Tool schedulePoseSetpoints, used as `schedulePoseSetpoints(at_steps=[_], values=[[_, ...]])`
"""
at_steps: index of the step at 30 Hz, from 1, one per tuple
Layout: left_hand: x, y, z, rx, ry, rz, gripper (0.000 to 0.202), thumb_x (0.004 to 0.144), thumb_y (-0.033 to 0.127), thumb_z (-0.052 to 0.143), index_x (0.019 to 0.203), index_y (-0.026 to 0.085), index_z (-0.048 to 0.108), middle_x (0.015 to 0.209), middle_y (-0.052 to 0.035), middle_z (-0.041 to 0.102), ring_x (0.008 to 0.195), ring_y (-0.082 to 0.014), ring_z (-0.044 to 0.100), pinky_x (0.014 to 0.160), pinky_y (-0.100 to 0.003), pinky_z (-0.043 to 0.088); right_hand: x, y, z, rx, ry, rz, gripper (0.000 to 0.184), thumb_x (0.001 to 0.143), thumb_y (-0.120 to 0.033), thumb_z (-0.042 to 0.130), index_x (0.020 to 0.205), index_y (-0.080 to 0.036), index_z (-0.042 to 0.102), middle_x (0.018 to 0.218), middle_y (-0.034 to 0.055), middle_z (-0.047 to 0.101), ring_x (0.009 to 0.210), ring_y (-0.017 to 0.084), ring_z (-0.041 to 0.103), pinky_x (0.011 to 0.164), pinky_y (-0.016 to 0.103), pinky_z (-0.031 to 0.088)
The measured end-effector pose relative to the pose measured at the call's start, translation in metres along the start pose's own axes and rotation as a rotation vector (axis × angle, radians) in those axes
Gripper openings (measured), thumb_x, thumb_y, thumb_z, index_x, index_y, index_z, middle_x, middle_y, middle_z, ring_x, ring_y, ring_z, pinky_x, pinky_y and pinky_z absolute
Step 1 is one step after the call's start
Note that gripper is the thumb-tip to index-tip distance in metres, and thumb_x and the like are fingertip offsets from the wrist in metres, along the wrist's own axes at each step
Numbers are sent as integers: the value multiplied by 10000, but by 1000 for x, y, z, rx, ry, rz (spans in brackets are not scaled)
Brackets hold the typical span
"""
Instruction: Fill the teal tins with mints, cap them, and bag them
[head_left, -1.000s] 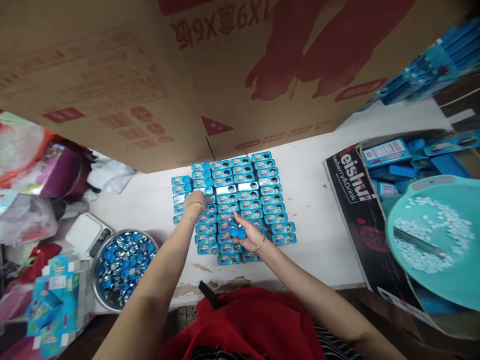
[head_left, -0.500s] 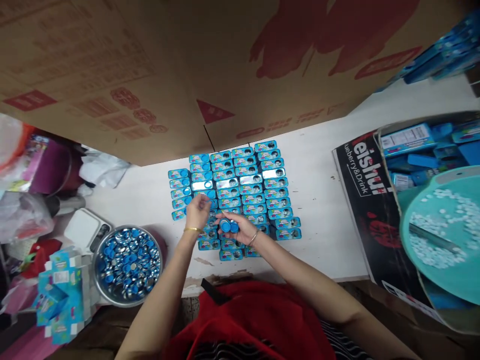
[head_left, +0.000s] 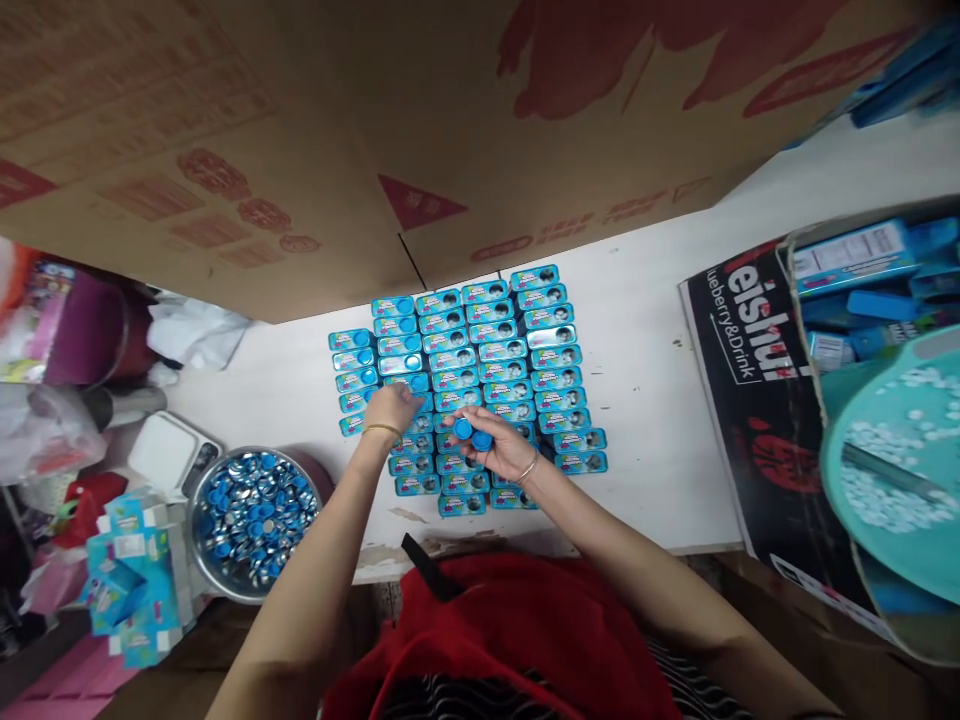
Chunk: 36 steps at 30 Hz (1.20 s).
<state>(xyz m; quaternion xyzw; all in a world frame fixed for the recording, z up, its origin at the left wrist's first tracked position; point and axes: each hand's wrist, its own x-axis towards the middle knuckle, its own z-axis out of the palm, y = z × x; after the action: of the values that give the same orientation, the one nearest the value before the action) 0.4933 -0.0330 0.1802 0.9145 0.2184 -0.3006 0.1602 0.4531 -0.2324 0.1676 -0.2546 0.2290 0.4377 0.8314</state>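
Note:
Rows of small blue tins [head_left: 457,378] lie on the white table. Many on the right show a dark round spot at one end, while tins on the left [head_left: 354,360] have a blue round cap there. My left hand [head_left: 390,408] is over a tin in the second column from the left, fingers pinched together at its right end; whatever is between them is hidden. In my right hand [head_left: 510,448], held palm up above the middle rows, are blue round caps [head_left: 471,434] with silvery rims, at least two showing.
A steel bowl [head_left: 196,535] of blue and silver caps stands at the left, near a white scale [head_left: 166,452] and flattened blue boxes [head_left: 135,590]. A large carton [head_left: 322,150] looms behind. On the right, a black box [head_left: 739,400] holds blue packs under a turquoise basin [head_left: 840,480] with white tablets.
The view has shifted slightly. My right hand has moved a little right with the caps, which spread apart. My left hand stays at about the same tin.

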Motion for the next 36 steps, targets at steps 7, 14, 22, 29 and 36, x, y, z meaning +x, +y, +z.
schedulePoseSetpoints(at_steps=[7, 14, 22, 29, 36], values=[[7, 9, 4, 179, -55, -74, 295, 766, 449, 656, 645, 185, 607, 797, -108, 670, 820, -283, 628, 670, -317, 424, -1, 5, -7, 14, 29, -1, 330, 653, -365, 817, 870, -190, 641, 961, 25, 690, 698, 117, 650, 582, 213, 503], [-15, 9, 3, 136, 18, 49, 273, 835, 439, 585, 762, 180, 632, 784, -94, 647, 792, -252, 614, 675, -314, 441, -1, 9, -2, 11, 75, -28, 329, 653, -361, 813, 851, -187, 616, 880, 15, 684, 673, 113, 644, 579, 217, 502], [-85, -5, 46, -543, 196, 537, 118, 791, 312, 612, 769, 201, 579, 808, -12, 557, 708, -136, 535, 682, -258, 462, -3, 32, 8, 19, 144, -53, 373, 582, -349, 847, 782, -197, 572, 700, -45, 616, 575, 81, 582, 529, 201, 479], [-58, -27, 46, -408, 231, 64, 88, 810, 277, 521, 812, 189, 523, 724, -14, 571, 663, -155, 564, 640, -266, 466, -10, 35, 7, -19, 63, 37, 308, 671, -363, 751, 882, -173, 632, 885, 50, 697, 636, 128, 624, 472, 204, 439], [-28, -14, 32, -50, 40, -76, 241, 746, 388, 668, 633, 196, 576, 725, -94, 636, 794, -289, 615, 709, -358, 444, -16, 25, 0, -115, -7, 29, 294, 721, -384, 738, 927, -187, 665, 906, 53, 683, 591, 104, 570, 388, 173, 322]])
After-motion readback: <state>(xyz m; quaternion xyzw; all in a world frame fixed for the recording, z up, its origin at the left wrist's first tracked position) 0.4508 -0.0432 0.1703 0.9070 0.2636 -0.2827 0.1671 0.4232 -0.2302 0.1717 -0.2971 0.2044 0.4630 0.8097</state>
